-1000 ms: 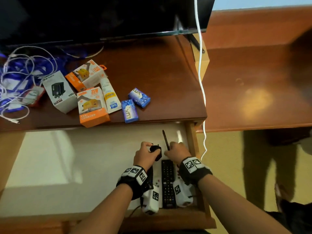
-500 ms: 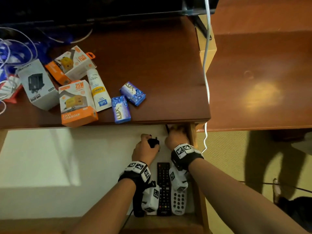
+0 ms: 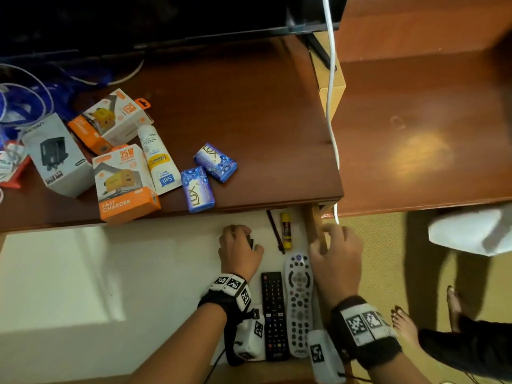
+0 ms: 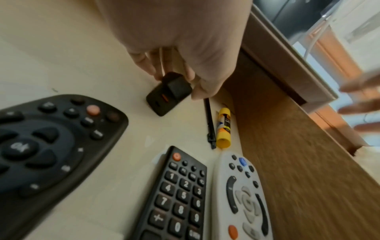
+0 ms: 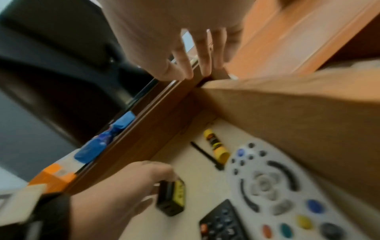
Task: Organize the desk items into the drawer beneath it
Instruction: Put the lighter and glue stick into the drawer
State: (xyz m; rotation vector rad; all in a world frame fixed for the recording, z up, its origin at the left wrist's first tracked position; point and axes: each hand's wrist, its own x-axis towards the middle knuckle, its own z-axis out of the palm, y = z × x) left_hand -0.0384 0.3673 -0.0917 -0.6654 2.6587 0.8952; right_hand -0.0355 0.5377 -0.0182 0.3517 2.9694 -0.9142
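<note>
Remotes nearest, at the front right of the open drawer (image 3: 83,273): black remote (image 3: 274,314) and grey-white remote (image 3: 298,303) side by side, the grey one just beside the drawer's right wall (image 4: 287,146). Third, rounder black remote (image 4: 41,138) seen only from the left wrist, hidden under that wrist in the head view. Just beyond, left hand (image 3: 239,252) low on the drawer floor, fingers (image 4: 148,65) curled and pinched on a small black charger plug (image 4: 169,95); orange port visible from the left wrist, yellow label from the right wrist, barely a dark sliver from the head. Likely light, rigid, smooth plastic; best pinched across the flat sides, clear of any prongs. Right hand (image 3: 335,253) over the drawer's right wall, fingers (image 5: 205,53) spread and straight, holding nothing. Farther in, black pen (image 3: 275,231) and yellow glue stick (image 3: 286,231) lying parallel, near the right wall. Beyond, on the desk (image 3: 263,120): two blue Lux soap bars (image 3: 198,188), a Safi tube (image 3: 159,159), two orange fast-charger boxes (image 3: 124,184), a grey charger box (image 3: 59,153), tangled white cables (image 3: 25,101) at far left. Boxes probably light and stiff, easy to grip across the sides; soaps denser, wrappers perhaps slick.
</note>
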